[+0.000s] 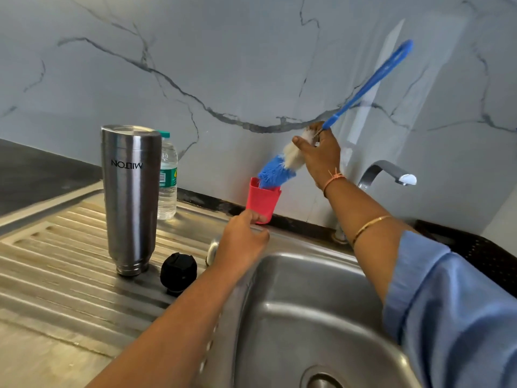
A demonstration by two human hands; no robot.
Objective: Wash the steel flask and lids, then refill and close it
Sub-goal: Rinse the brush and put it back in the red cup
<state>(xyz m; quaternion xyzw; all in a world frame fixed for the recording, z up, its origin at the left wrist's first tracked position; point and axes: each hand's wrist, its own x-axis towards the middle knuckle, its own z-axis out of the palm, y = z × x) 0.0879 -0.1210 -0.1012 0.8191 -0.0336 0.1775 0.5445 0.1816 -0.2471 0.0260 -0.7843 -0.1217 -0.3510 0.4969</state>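
The steel flask stands upside down on the ribbed draining board. A black inner lid lies to its right. Beside that, a steel lid is mostly hidden behind my left hand, which hovers over it with loosely curled fingers; whether it touches the lid I cannot tell. My right hand grips a blue bottle brush at the top of its bristles. The brush's blue and white bristle head dips into a red cup at the back of the counter.
A plastic water bottle stands behind the flask. The steel sink basin lies below my arms, with a drain at the bottom edge. A tap rises at the right. The marble wall runs behind everything.
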